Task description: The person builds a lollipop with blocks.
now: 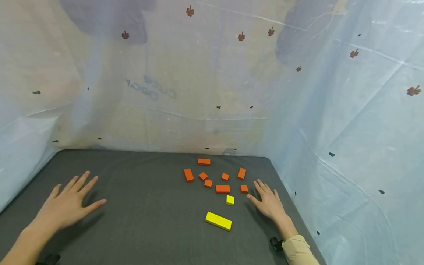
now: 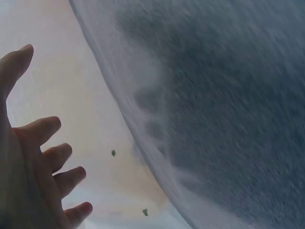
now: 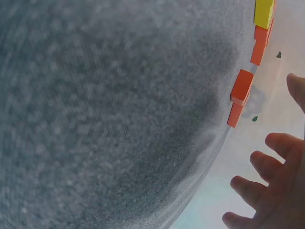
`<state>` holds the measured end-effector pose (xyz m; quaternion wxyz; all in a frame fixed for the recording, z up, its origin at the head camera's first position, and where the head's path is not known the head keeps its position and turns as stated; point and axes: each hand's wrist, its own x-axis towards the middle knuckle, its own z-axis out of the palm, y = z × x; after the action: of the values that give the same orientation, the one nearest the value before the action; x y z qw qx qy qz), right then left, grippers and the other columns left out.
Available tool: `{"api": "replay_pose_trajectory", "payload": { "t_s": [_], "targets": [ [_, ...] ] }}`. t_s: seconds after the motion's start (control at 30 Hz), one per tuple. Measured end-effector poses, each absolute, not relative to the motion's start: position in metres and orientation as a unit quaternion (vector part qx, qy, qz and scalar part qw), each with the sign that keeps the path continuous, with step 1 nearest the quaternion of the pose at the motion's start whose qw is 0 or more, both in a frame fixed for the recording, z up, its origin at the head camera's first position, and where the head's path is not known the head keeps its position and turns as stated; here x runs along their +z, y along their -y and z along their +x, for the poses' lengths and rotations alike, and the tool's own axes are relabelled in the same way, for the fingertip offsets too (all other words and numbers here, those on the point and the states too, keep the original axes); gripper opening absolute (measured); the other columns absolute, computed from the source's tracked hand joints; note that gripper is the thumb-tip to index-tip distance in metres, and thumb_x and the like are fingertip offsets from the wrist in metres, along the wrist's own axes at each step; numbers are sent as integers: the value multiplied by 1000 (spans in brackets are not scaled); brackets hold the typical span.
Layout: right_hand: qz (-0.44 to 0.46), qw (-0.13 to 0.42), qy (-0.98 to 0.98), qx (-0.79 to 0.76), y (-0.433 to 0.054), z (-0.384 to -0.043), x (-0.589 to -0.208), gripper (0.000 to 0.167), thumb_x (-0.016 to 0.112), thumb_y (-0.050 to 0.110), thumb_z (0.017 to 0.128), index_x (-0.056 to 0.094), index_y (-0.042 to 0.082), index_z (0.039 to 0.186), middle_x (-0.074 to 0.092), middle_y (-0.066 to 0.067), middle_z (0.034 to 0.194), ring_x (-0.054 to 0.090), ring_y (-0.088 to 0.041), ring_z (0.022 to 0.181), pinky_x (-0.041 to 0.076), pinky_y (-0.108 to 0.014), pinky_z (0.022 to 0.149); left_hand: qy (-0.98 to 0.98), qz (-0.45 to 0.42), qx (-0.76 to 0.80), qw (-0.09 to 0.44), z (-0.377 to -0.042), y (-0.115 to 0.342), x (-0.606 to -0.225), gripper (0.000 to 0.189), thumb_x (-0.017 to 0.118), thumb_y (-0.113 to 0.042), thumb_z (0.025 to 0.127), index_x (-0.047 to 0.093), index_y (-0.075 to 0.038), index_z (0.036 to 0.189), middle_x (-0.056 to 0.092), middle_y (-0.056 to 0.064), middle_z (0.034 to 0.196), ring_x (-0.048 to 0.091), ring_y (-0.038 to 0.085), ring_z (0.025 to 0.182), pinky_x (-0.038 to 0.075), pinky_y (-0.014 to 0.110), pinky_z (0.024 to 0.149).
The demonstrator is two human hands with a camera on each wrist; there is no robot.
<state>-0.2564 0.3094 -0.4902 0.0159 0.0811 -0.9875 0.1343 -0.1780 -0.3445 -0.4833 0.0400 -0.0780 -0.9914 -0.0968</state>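
Note:
My left hand [image 1: 67, 206] hovers over the left part of the dark table with its fingers spread, and holds nothing. On the right side my right hand [image 1: 269, 202] is also spread and bare, nearest to a small orange cube [image 1: 244, 189]. A yellow cube [image 1: 230, 200] and a long yellow block [image 1: 218, 221] lie to the left of this hand. Further back are several orange blocks, among them an oblong one [image 1: 223, 189] and one at the far edge [image 1: 203, 162]. In the right wrist view, an orange block [image 3: 242, 87] shows beyond the fingertips.
The dark grey table [image 1: 142, 221] has rounded far corners. Pale translucent sheeting [image 1: 185, 129] hangs behind it and along the right side, marked with small leaf shapes. A black wrist strap [image 1: 276, 244] sits by the right sleeve [image 1: 298, 248].

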Motion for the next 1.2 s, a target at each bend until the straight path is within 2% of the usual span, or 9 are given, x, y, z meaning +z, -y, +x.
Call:
{"api": "replay_pose_trajectory", "payload": {
  "t_s": [0.1,0.3,0.47,0.67,0.83,0.93,1.07,1.2],
  "targets": [
    [87,32,986,140,-308,-256,-490,77,59,51,104,35,7,163,30,-18,168,31,-47,151,15,-72,120,990,-90,-93,58,-179,336,-480,97,55,-68,99,18,-9,167,4,25,171,15,59,150,-4,81,112],
    [91,63,983,145,-305,-256,-488,73,60,47,104,38,8,162,37,-17,165,39,-44,148,22,-69,120,985,-111,-80,108,-182,316,-470,89,60,-66,97,39,-9,161,23,22,169,32,54,146,15,78,113],
    [85,93,978,164,-300,-255,-486,67,62,44,104,44,10,159,46,-18,160,47,-45,142,36,-67,114,972,-137,-84,174,-188,295,-464,79,66,-61,96,53,-9,153,41,19,162,45,49,138,29,72,110],
    [77,113,972,193,-292,-252,-482,60,65,38,103,51,10,155,52,-20,154,51,-46,138,40,-68,109,945,-179,-97,256,-199,266,-462,69,79,-41,91,59,-5,147,57,20,147,60,43,123,43,66,100],
    [88,124,964,218,-285,-250,-485,56,67,35,103,54,11,152,57,-18,149,59,-40,129,45,-64,106,932,-206,-125,269,-205,236,-460,68,82,-27,89,57,-6,148,62,19,141,64,41,118,47,66,96],
    [112,136,956,236,-280,-249,-489,54,71,30,101,58,9,149,62,-17,144,66,-36,119,53,-58,99,924,-226,-144,273,-209,217,-460,67,83,-23,88,58,-7,147,64,17,137,66,40,115,49,64,93],
    [140,134,946,259,-274,-248,-495,54,77,22,96,61,5,145,66,-16,136,69,-32,108,59,-51,89,912,-252,-167,278,-215,191,-460,63,85,-22,86,62,-8,143,67,15,131,69,37,109,54,60,86],
    [151,116,942,275,-268,-247,-499,53,79,16,94,63,5,143,67,-14,134,70,-28,107,60,-46,88,906,-267,-189,270,-222,166,-460,60,85,-25,87,64,-10,141,68,12,128,70,32,105,57,55,80]
  ]
}}
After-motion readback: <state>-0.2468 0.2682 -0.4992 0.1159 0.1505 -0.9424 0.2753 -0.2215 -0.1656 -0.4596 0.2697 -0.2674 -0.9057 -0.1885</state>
